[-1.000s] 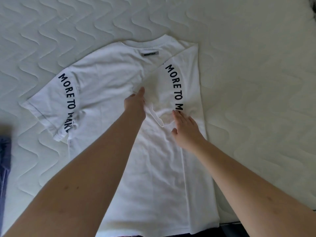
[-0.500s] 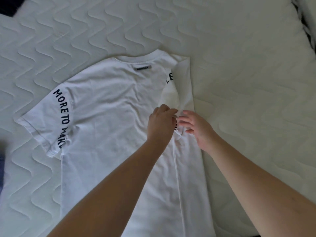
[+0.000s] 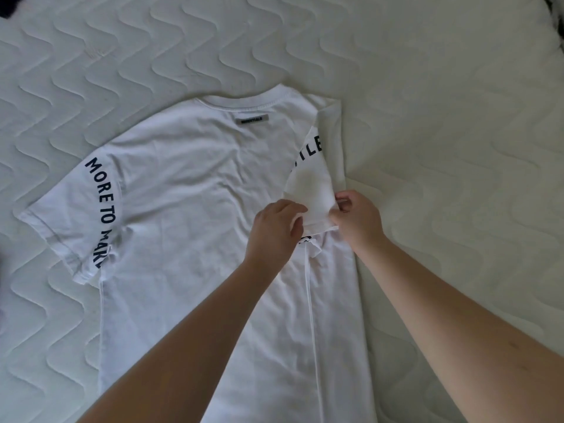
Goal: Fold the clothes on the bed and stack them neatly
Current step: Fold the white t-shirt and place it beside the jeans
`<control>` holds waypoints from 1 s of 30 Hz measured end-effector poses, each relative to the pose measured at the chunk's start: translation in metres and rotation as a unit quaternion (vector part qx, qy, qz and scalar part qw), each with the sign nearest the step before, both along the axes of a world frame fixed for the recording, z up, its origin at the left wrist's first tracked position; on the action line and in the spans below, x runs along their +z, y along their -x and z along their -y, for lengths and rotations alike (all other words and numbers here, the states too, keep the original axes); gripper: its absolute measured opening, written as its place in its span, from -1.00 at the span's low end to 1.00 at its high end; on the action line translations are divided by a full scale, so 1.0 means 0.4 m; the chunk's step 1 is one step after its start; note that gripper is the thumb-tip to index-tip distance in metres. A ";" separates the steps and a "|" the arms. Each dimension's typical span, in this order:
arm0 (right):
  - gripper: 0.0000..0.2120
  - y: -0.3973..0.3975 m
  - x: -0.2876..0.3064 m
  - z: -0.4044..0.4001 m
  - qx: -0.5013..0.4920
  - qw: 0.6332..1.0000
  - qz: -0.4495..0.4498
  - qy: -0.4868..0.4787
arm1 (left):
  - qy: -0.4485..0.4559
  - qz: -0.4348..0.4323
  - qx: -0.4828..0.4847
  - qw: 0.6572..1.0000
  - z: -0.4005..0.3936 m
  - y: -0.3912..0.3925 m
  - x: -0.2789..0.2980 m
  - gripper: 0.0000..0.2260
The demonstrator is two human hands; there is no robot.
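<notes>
A white T-shirt [image 3: 189, 209] lies back up on the bed, its collar away from me, with a grey label below the collar. Its right side is folded inward over the back. The left sleeve [image 3: 76, 221], printed "MORE TO MAKE" in dark letters, is spread flat. The right sleeve [image 3: 311, 184] is doubled back toward the right edge, and only a few of its letters show. My left hand [image 3: 274, 230] pinches the sleeve's hem on its left side. Opposite it, my right hand [image 3: 357, 218] pinches the same hem on its right.
The shirt rests on a white quilted mattress [image 3: 457, 148] with a wavy stitch pattern. Dark fabric [image 3: 6, 7] shows at the top left corner, and another dark patch [image 3: 2, 264] sits at the left edge. A dark strip runs past the mattress edge at the top right.
The right sleeve lay flat across the back with its print showing. Both hands took its hem and turned it back toward the right edge. The view has shifted, so the shirt sits lower in the frame.
</notes>
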State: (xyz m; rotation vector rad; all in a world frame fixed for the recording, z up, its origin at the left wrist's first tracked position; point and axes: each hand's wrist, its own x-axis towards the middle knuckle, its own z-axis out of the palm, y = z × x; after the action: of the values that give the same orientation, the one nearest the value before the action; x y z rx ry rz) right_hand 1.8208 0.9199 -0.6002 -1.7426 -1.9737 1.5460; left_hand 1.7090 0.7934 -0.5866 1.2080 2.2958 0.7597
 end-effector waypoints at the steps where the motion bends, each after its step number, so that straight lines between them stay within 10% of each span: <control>1: -0.73 -0.005 -0.001 0.000 0.042 0.997 0.047 -0.047 | 0.021 -0.020 0.001 1.000 0.006 0.004 -0.010 -0.73; 6: -0.60 0.045 0.005 -0.009 0.049 0.979 -0.001 -0.200 | 0.089 -0.099 -0.065 0.989 0.038 -0.018 -0.066 -0.59; 9: -0.53 0.107 -0.012 -0.033 0.218 0.939 -0.034 -0.265 | 0.102 -0.147 -0.103 0.978 0.050 -0.037 -0.090 -0.55; 13: -0.44 0.141 -0.088 -0.072 0.425 0.835 0.106 -0.331 | 0.123 -0.178 -0.144 0.966 0.073 -0.045 -0.127 -0.51; 20: -0.34 0.130 -0.109 -0.212 0.489 0.760 0.204 -0.376 | 0.142 -0.168 -0.140 0.965 0.069 -0.059 -0.151 -0.48; 30: -0.48 0.212 -0.061 -0.151 0.372 0.837 0.073 -0.395 | 0.193 -0.136 -0.161 0.958 0.062 -0.047 -0.162 -0.47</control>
State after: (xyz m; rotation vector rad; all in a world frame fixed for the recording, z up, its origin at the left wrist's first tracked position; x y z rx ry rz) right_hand 1.7359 0.9803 -0.6245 -0.7908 -2.9520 0.4435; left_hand 1.7280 0.7688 -0.6516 1.5081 2.2275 0.0228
